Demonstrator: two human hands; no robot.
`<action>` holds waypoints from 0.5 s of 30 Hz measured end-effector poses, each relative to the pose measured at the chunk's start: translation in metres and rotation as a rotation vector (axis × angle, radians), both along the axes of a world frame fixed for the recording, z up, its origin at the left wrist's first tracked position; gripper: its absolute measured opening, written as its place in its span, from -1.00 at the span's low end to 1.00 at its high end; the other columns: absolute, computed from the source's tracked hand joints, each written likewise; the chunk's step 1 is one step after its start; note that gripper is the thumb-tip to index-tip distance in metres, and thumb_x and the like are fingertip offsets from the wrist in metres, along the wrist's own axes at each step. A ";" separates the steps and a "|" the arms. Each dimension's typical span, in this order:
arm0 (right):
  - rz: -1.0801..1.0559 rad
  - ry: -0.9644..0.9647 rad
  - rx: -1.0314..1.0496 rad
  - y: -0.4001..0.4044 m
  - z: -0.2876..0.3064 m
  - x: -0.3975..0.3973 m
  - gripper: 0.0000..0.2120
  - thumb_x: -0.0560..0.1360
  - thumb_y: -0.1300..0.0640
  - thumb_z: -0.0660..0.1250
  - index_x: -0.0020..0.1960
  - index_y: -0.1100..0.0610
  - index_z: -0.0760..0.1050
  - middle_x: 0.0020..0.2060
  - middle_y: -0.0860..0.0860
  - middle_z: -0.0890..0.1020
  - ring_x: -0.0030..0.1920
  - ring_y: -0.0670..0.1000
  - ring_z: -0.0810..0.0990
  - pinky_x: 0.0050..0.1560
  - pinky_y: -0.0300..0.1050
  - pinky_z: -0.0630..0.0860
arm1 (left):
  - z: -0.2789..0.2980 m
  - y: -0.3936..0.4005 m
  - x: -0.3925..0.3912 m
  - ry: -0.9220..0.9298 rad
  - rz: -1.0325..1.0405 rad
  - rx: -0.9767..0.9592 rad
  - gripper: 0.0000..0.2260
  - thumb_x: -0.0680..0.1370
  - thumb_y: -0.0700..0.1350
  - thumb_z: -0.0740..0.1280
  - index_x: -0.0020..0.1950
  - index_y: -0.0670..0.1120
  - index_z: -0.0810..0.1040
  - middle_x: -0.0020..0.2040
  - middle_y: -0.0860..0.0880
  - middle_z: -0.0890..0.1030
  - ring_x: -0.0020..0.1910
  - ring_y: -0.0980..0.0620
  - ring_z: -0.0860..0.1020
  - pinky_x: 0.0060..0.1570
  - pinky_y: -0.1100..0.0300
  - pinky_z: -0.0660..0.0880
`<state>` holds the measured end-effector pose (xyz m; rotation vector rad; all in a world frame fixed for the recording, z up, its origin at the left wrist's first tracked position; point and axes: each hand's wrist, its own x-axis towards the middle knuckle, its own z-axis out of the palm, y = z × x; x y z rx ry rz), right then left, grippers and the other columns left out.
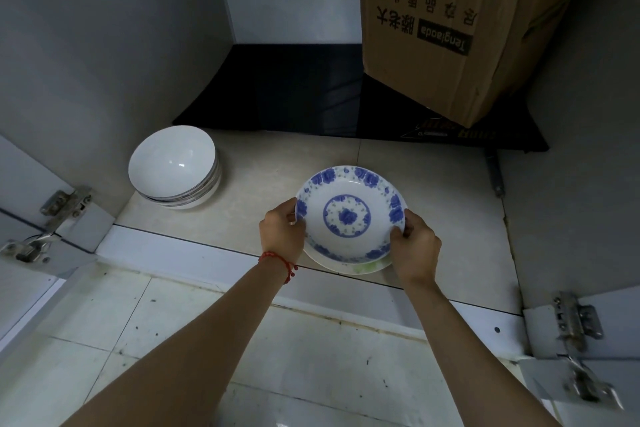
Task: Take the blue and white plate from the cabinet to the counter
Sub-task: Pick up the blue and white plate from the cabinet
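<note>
At the far left, a shiny metal door hinge [64,204] sits on the grey cabinet wall. Next to it, a stack of round white bowls [175,168] rests on the pale cabinet floor [263,184], close to the left wall. Then comes the person's left hand [282,230], with a thin red string bracelet [278,262] on the wrist. Its grip is pinching the left rim of the round blue and white flowered plate [349,215]. The plate is still inside the cabinet, near the front edge, tipped up a little. Just under it lies another white plate with a bit of green [360,267] on it. The right hand [414,246] pinches the right rim of the flowered plate, thumb on top. Behind the plates, a flat black mat [294,94] covers the back of the floor. A big brown cardboard box [446,28] with black writing stands on it to the right. Another metal hinge [576,319] shows at the far right.
</note>
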<state>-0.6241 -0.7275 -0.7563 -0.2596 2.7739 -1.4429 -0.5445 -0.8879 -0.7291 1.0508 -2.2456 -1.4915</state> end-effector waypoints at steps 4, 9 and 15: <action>-0.008 0.002 -0.039 0.003 0.003 0.006 -0.77 0.46 0.37 0.21 0.08 0.26 0.52 -0.01 0.17 0.65 -0.10 0.02 0.57 -0.30 -0.53 0.36 | -0.001 0.001 0.003 0.003 0.039 0.035 -0.74 0.50 -0.32 0.19 0.10 -0.15 0.59 0.08 -0.16 0.64 0.02 -0.10 0.57 -0.05 0.19 0.47; -0.006 0.017 -0.060 0.006 0.009 0.012 -0.76 0.45 0.38 0.22 0.08 0.25 0.53 -0.01 0.17 0.65 -0.12 -0.03 0.53 -0.29 -0.54 0.34 | 0.002 0.003 0.009 -0.007 0.077 0.055 -0.74 0.49 -0.31 0.22 0.10 -0.14 0.59 0.07 -0.16 0.65 -0.02 -0.04 0.58 -0.05 0.21 0.47; 0.023 0.019 -0.126 0.005 0.019 0.019 -0.79 0.47 0.33 0.24 0.09 0.26 0.52 0.02 0.16 0.64 -0.10 -0.03 0.54 -0.36 -0.63 0.38 | 0.011 0.007 0.023 0.005 0.105 0.019 -0.74 0.49 -0.32 0.21 0.08 -0.13 0.60 0.04 -0.13 0.66 -0.11 0.09 0.52 -0.23 0.47 0.42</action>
